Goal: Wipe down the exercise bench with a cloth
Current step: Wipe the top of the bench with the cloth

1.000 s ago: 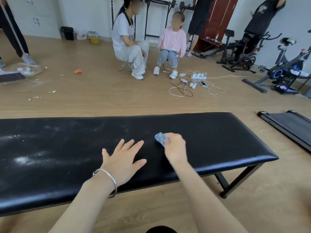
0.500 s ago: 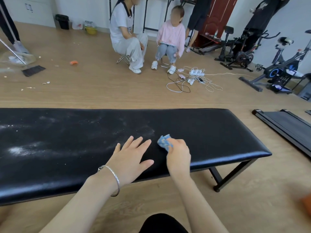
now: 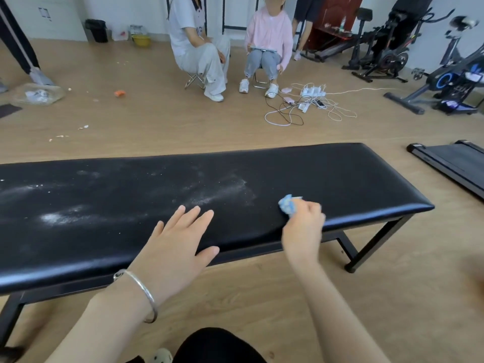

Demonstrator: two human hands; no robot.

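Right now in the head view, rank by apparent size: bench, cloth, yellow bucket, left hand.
1. bench, spanning most of the frame
2. left hand, enlarged by nearness to the camera
3. yellow bucket and cloth, look alike; the bucket is far off and the cloth sits partly inside the right hand grip, so unranked

Your arms are bare, no sleeves; a thin silver bangle (image 3: 141, 292) circles your left wrist, dark trousers (image 3: 217, 345) just below it.
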